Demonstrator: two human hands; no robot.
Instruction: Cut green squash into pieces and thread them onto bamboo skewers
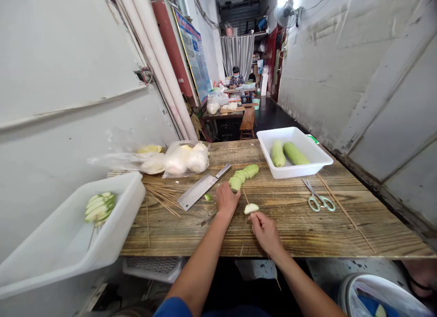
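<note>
Wooden, streaky table [290, 230] stands by a scuffed wall [321, 57]; left hand [227, 199] touches round slices [243, 175], grip unclear, right hand [266, 232] pinches a skewer [246, 196].

The right hand [265, 232] grips a skewer [246, 196], with one pale slice [251, 208] threaded just beyond its fingertips. Ahead and to its left, the left hand [226, 198] touches the near end of a row of green slices [241, 176]. A cleaver [200, 191] lies left of that hand; scissors [315, 194] lie well right of the right hand.
</note>
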